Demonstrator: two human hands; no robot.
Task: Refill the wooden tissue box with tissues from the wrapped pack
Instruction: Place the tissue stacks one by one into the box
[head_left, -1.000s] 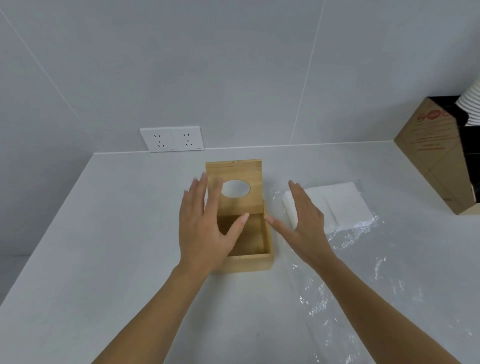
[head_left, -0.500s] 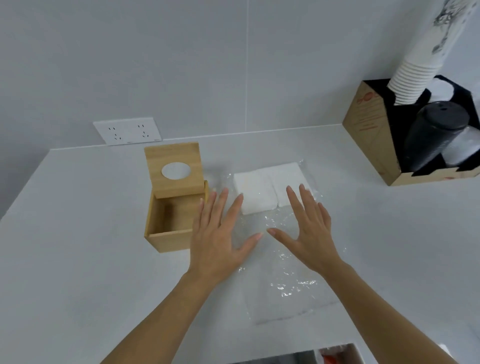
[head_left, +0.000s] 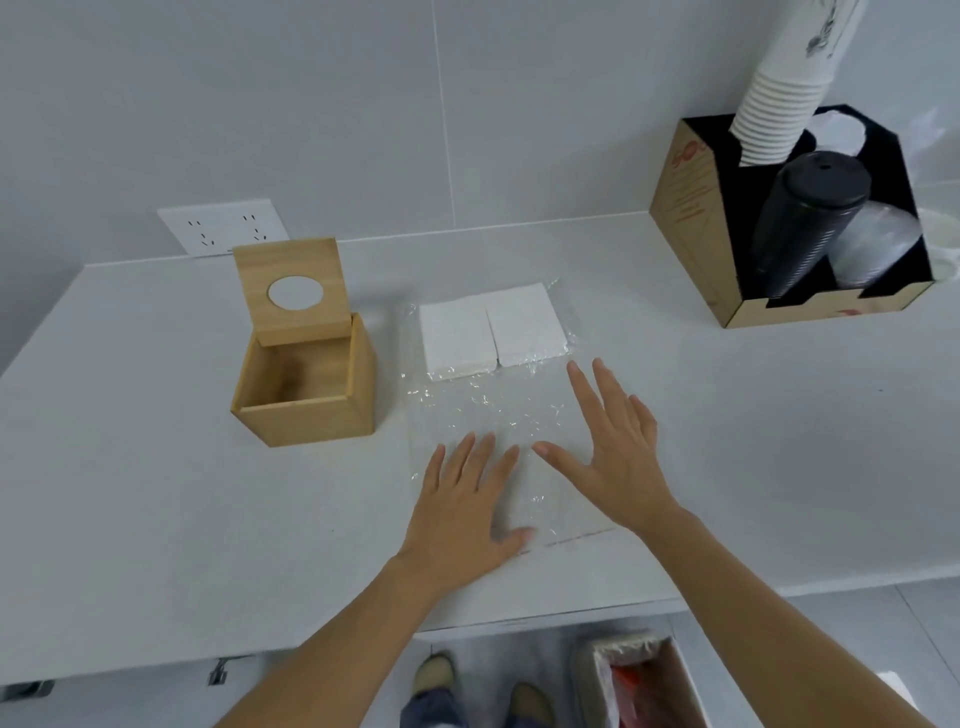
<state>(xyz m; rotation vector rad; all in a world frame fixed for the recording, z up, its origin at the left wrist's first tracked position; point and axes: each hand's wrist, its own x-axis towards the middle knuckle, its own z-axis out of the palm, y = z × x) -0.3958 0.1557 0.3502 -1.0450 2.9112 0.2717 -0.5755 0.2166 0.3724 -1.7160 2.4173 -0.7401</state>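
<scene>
Hands, left (head_left: 462, 512) and right (head_left: 618, 447), lay spread flat and empty on the clear wrap (head_left: 498, 415) still holding the tissues (head_left: 491, 332) beside the open wooden tissue box (head_left: 306, 384); slippery film risked sliding along the bench (head_left: 156, 493).

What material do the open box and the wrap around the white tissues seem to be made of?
The box looks like light wood with a matte finish: pale tan with faint grain on its walls. The wrap seems to be thin clear plastic film: transparent, wrinkled, with small glints. The tissues look like soft white paper.
</scene>
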